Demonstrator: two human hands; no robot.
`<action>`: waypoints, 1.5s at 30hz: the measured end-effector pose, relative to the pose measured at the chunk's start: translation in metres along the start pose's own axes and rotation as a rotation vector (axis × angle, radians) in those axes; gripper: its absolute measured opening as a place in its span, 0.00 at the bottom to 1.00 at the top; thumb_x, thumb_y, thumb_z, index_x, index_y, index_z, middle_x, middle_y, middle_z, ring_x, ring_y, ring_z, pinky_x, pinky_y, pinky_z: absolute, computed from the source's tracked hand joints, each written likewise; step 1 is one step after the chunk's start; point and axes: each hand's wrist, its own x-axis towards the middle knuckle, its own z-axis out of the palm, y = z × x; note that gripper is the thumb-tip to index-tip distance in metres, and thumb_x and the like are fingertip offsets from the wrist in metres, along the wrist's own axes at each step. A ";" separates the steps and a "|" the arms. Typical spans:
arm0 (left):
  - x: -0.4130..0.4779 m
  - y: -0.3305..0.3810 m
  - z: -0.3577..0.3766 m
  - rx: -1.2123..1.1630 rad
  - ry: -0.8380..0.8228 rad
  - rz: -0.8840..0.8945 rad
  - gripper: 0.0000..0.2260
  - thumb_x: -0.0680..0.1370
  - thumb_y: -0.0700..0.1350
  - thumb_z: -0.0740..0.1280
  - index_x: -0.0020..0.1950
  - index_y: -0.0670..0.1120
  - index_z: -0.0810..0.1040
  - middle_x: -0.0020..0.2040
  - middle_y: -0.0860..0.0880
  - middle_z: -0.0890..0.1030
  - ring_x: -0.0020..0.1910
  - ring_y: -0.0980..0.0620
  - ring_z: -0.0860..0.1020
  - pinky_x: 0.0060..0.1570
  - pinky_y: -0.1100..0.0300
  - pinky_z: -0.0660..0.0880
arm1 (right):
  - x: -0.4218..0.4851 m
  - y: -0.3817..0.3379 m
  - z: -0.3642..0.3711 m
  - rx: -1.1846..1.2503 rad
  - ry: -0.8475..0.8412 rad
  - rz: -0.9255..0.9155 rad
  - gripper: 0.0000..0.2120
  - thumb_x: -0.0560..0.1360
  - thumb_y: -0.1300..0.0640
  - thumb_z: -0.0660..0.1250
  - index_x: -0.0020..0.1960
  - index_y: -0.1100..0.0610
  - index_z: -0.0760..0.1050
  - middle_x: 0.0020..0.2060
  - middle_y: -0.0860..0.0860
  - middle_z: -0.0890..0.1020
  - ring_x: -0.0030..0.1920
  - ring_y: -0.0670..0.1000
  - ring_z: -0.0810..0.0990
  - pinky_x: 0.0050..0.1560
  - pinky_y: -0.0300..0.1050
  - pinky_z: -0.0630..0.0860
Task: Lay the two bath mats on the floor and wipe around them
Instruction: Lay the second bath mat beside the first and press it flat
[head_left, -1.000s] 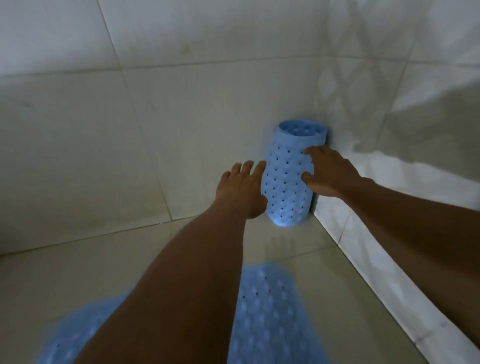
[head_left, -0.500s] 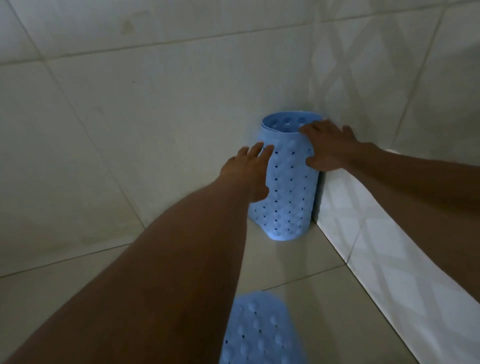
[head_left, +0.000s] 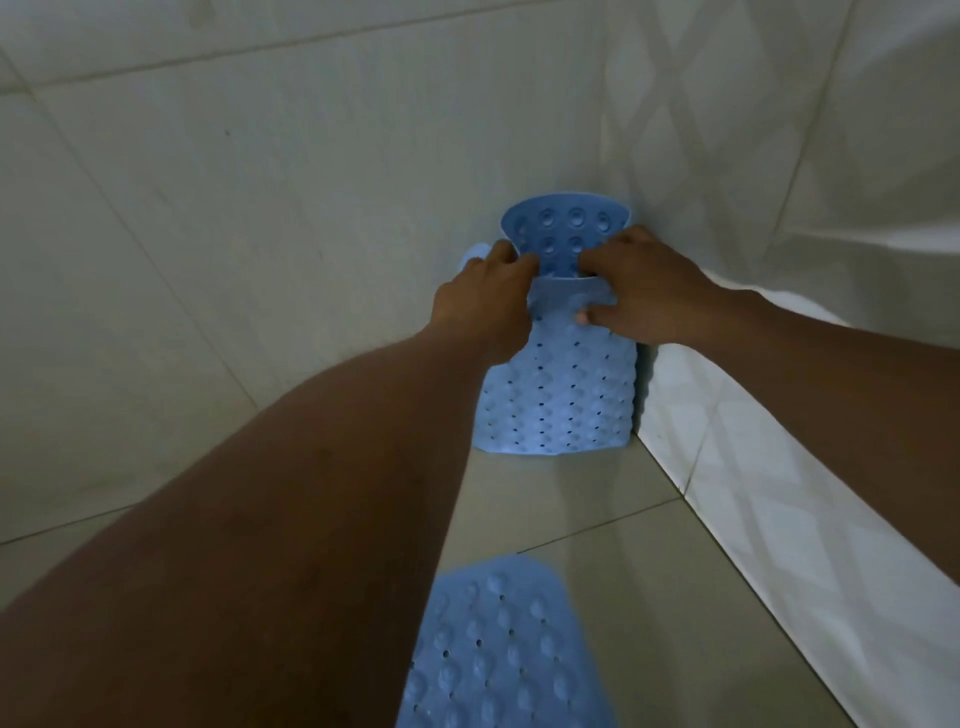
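A rolled blue bath mat (head_left: 561, 400) with small holes stands upright in the corner where two tiled walls meet. Its top has come open, and suction cups show on the inner face. My left hand (head_left: 488, 306) grips the upper left edge of the roll. My right hand (head_left: 644, 296) pinches the upper right edge, fingers inside and thumb on the outer face. A second blue bath mat (head_left: 498, 649) lies flat on the floor tiles in front, partly hidden by my left forearm.
Pale tiled walls (head_left: 260, 208) close in at the left and back, and a wall with a diamond pattern (head_left: 779, 545) runs along the right. Grey floor tiles (head_left: 649, 597) lie between the two mats.
Both hands have climbed from the sides of the roll to its top edge and taken hold of it. The top of the roll has spread open.
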 end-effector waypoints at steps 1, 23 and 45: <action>-0.005 0.001 -0.001 0.024 0.031 0.000 0.17 0.78 0.44 0.69 0.66 0.48 0.73 0.66 0.46 0.72 0.61 0.41 0.75 0.44 0.49 0.70 | -0.006 -0.002 -0.002 -0.033 -0.011 -0.006 0.12 0.72 0.47 0.73 0.48 0.48 0.71 0.46 0.46 0.76 0.64 0.54 0.68 0.50 0.50 0.71; -0.298 -0.199 -0.129 0.128 -0.007 -0.422 0.14 0.77 0.58 0.71 0.55 0.50 0.78 0.53 0.46 0.82 0.61 0.40 0.71 0.46 0.51 0.67 | -0.019 -0.253 0.015 -0.108 -0.227 -0.193 0.16 0.74 0.37 0.69 0.47 0.49 0.73 0.57 0.56 0.80 0.57 0.60 0.78 0.50 0.49 0.67; -0.473 -0.252 -0.101 -0.041 -0.121 -0.071 0.18 0.79 0.64 0.65 0.57 0.51 0.79 0.53 0.47 0.83 0.58 0.42 0.74 0.47 0.52 0.67 | -0.217 -0.398 0.023 -0.143 -0.440 0.243 0.10 0.77 0.45 0.67 0.50 0.51 0.72 0.44 0.54 0.80 0.44 0.58 0.78 0.47 0.52 0.75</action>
